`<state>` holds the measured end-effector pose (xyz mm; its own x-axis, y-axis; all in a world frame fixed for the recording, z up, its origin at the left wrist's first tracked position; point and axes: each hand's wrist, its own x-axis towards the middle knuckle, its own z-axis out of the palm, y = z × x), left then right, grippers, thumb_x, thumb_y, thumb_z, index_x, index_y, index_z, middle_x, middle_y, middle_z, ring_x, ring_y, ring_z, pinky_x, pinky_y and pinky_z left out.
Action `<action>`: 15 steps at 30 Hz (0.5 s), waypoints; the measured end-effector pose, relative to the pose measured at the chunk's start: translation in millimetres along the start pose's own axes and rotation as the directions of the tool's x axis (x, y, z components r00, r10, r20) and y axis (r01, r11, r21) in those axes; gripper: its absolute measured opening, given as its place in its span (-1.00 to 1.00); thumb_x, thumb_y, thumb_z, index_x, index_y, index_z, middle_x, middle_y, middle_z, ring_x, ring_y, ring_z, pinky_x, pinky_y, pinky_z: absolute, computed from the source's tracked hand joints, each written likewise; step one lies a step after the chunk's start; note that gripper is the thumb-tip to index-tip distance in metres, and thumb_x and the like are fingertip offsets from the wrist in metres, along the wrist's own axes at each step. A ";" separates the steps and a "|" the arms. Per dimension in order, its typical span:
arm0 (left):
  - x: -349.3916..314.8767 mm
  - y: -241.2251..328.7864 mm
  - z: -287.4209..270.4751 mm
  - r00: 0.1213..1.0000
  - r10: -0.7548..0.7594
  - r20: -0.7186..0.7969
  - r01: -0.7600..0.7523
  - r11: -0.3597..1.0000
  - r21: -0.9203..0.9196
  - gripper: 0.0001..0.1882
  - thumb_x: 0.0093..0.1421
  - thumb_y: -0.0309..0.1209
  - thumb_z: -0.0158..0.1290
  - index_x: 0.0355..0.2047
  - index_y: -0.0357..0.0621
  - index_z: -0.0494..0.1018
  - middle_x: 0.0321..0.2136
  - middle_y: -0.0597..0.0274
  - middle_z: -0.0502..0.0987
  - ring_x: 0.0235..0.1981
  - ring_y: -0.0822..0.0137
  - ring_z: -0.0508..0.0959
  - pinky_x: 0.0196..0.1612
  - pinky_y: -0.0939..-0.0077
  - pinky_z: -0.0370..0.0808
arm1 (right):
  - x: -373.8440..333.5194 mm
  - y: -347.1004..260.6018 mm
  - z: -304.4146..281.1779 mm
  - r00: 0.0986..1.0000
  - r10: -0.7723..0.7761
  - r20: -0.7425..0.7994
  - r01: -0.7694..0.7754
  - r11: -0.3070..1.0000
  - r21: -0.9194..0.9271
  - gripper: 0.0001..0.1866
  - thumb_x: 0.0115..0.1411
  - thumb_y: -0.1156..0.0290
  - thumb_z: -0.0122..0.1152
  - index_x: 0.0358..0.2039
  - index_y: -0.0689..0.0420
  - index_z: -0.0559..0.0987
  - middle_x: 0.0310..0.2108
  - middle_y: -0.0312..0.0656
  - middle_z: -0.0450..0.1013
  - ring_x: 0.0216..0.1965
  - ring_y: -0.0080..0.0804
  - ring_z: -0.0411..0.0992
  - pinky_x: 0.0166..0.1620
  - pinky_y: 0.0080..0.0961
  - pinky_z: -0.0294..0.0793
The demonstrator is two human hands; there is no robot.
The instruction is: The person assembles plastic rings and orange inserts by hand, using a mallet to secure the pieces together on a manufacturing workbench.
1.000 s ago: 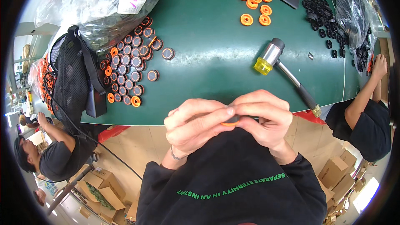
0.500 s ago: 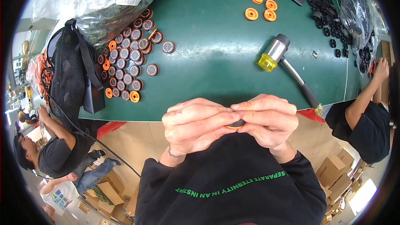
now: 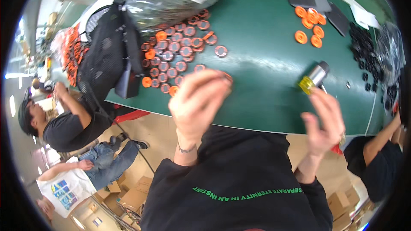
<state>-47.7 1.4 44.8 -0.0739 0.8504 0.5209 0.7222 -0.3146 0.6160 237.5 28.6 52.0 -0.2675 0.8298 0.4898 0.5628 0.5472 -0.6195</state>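
Black-and-orange disc [image 3: 229,77], head view: pinched at the fingertips of the left hand [image 3: 196,102], raised beside the similar discs [image 3: 176,47] on the green table [image 3: 261,107]. Right hand [image 3: 324,122] released, thumb apart from fingers, near the yellow-faced mallet [image 3: 317,74]; contact cannot be determined. Far-left clear bag [image 3: 58,46] contains orange pieces [image 3: 73,57]; larger plastic bag [image 3: 167,6], contents indistinct.

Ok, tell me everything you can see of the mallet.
The mallet lies on its side on the green table, toward the person's right. Its head is a shiny, silvery, metal-looking cylinder with a translucent-looking yellow face toward the lower left and a black one toward the upper right. Only a short silvery stretch of handle shows clearly; the right hand hides most of the rest. Whether they touch, I cannot tell.
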 end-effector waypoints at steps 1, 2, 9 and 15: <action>1.3 -11.8 -8.7 0.996 -0.061 -0.072 0.069 0.992 0.109 -0.72 0.00 -0.66 0.38 -0.23 -0.20 0.70 -0.18 0.14 0.66 -0.14 0.23 0.68 -0.05 0.39 0.61 | -3.0 9.4 -14.6 0.994 0.102 -0.033 -0.105 0.991 -0.084 -0.64 0.07 0.56 0.44 -0.07 0.29 0.71 -0.07 0.04 0.63 -0.03 -0.06 0.60 0.07 -0.24 0.56; 4.4 -22.9 -16.5 0.983 -0.109 -0.146 0.138 0.970 0.201 -0.71 0.00 -0.68 0.37 -0.23 -0.21 0.69 -0.15 0.13 0.65 -0.12 0.23 0.66 0.00 0.36 0.58 | -5.4 22.0 -31.9 0.975 0.207 -0.078 -0.217 0.961 -0.170 -0.67 0.14 0.55 0.39 -0.05 0.28 0.70 -0.03 0.04 0.62 0.02 -0.06 0.58 0.13 -0.23 0.52; 10.8 -57.7 -26.4 0.949 -0.233 -0.213 0.285 0.922 0.263 -0.73 0.17 -0.63 0.26 -0.11 -0.19 0.68 0.02 0.12 0.62 0.05 0.17 0.63 0.10 0.31 0.55 | -35.2 162.2 -133.3 0.888 0.415 -0.197 -0.420 0.558 -0.715 -0.56 0.42 0.31 0.19 0.28 0.05 0.51 0.26 0.02 0.39 0.26 -0.05 0.40 0.27 -0.20 0.37; 46.8 -35.9 -5.7 1.000 -0.004 -0.016 0.007 0.987 0.161 -0.76 0.13 -0.64 0.27 -0.17 -0.18 0.68 -0.03 0.13 0.62 -0.03 0.13 0.62 -0.01 0.31 0.58 | -28.2 170.3 -106.3 0.928 0.299 -0.221 -0.368 0.652 -0.663 -0.69 0.38 0.43 0.21 0.11 0.13 0.61 0.09 0.03 0.50 0.11 0.02 0.48 0.18 -0.23 0.43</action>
<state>-81.0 50.1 50.5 -0.0879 0.8449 0.5276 0.8232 -0.2366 0.5161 424.1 86.7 -2.1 0.0930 0.9094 0.4054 0.9838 -0.0213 -0.1780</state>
